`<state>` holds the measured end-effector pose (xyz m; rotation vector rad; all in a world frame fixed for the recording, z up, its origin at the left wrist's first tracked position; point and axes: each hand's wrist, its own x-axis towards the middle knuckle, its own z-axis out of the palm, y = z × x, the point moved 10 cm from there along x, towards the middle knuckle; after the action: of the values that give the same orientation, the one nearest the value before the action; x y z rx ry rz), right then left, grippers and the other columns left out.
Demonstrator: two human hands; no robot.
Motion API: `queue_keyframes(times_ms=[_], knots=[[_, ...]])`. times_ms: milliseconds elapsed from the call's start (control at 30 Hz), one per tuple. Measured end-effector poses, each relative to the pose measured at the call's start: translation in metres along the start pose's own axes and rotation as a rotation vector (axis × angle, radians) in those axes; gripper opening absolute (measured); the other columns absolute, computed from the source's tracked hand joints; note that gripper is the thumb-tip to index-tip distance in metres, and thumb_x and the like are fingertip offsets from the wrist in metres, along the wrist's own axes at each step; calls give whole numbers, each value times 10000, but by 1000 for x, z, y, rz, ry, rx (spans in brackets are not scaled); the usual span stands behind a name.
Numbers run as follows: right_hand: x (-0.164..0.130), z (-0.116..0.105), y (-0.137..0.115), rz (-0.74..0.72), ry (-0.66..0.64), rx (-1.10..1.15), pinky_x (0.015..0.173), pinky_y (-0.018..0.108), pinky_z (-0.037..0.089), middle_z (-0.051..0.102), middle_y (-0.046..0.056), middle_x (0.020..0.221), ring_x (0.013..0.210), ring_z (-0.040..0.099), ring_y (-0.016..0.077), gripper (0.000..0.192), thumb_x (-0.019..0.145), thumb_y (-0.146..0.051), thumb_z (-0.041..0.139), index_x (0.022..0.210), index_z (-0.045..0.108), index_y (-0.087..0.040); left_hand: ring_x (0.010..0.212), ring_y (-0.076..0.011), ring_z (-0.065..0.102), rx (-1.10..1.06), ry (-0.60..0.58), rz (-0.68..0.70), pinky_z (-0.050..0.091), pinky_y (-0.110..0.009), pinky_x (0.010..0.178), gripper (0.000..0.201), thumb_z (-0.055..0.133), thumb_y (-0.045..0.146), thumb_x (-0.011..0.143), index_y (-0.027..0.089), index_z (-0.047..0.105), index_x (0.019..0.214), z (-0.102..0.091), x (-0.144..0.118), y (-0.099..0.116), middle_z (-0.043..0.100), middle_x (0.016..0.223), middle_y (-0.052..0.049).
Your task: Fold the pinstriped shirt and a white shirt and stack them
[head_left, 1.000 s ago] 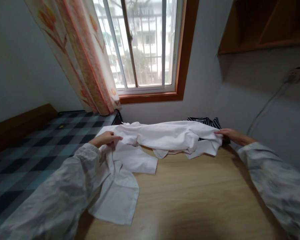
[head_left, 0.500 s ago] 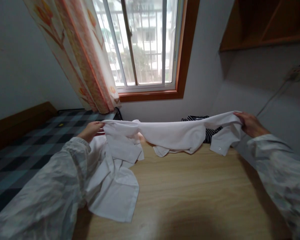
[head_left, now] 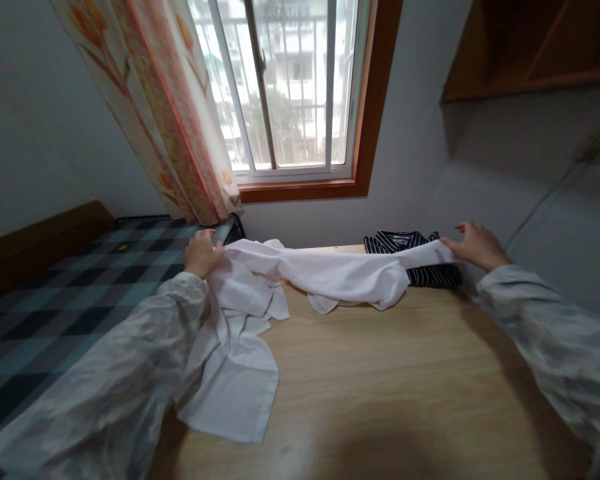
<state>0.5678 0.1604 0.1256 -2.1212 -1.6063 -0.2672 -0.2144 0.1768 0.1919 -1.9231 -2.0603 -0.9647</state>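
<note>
Left hand (head_left: pixel 201 253) is closed on one end of the white shirt (head_left: pixel 330 273), with the fingers curled into the cloth near the left edge of the table (head_left: pixel 405 387). Right hand (head_left: pixel 473 245) pinches the other end between thumb and fingers, while the remaining fingers are spread open above it. Because the two hands are well apart, the shirt is stretched in a long band across the far side of the table, and its middle sags and touches the wood. Loose cloth hangs from the left hand and lies in folds on the table, close to the grey sleeve (head_left: pixel 110 380).

Behind the right end of the shirt, a dark striped garment (head_left: pixel 420 257) lies by the wall, partly covered by the white cloth. Left of the table is a bed with a checked cover (head_left: pixel 55 300), and a curtain (head_left: pixel 165 113) hangs beside the window (head_left: pixel 290 87).
</note>
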Motion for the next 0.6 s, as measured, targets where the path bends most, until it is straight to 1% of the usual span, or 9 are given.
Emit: queue_keyframes(times_ms=[33,100,200,267,300,367,433,500,600], knots=[[-10,-1,-13,-57,42,-24,961,412,460,734,240,1275,1117,639,320,447,971,-459,744,1249,700,-110,1195,-373,666,41,56,91,503,-500,1061,307,622,286,917,171,712,1186,-6,-13,21,742,1246,-191],[-39,5,-43,-189,38,14,922,397,479,771,165,1120,1026,658,301,293,1004,-468,665,1040,732,-185,1157,-354,683,40,40,330,491,-484,1054,247,581,322,989,189,732,1134,-2,-51,70,759,1188,-167],[-94,30,-84,-344,-136,102,850,395,503,767,105,921,885,675,290,447,1033,-603,582,796,717,-249,946,-293,715,-29,-240,586,513,-439,983,279,597,454,1042,224,739,975,34,-120,131,771,956,-91],[-128,43,-107,-422,-185,173,901,407,525,796,117,999,975,706,320,444,998,-656,621,862,765,-258,996,-300,731,-66,-370,651,521,-433,985,341,663,565,1022,238,758,998,59,-158,155,788,1001,-91],[-141,47,-114,-426,-177,203,948,423,534,805,136,1082,1050,711,346,451,966,-684,660,936,787,-253,1055,-312,736,-96,-420,669,531,-429,989,386,712,615,987,245,770,1081,71,-174,164,796,1067,-99],[-157,57,-122,-397,-159,255,1038,484,538,789,191,1240,1170,696,403,554,897,-733,724,1071,794,-212,1207,-354,708,-141,-438,679,530,-457,1063,563,813,666,890,244,757,1259,91,-192,176,772,1272,-131],[-162,65,-124,-338,-145,366,1107,524,522,762,219,1331,1239,678,424,606,875,-728,733,1141,779,-185,1261,-378,682,-168,-434,673,527,-487,1098,620,855,627,859,221,746,1314,110,-200,183,735,1357,-156],[-161,75,-124,-246,-190,547,1097,496,540,777,192,1302,1204,702,386,570,912,-706,679,1140,762,-190,1239,-374,682,-195,-422,641,538,-495,1080,462,819,537,914,213,777,1241,126,-200,187,734,1322,-161],[-156,93,-124,-63,-339,848,968,387,594,797,114,1219,1115,729,308,606,947,-760,592,1194,702,-218,1207,-349,686,-277,-416,603,533,-483,1065,181,706,364,997,224,805,1056,141,-198,190,744,1240,-155]])
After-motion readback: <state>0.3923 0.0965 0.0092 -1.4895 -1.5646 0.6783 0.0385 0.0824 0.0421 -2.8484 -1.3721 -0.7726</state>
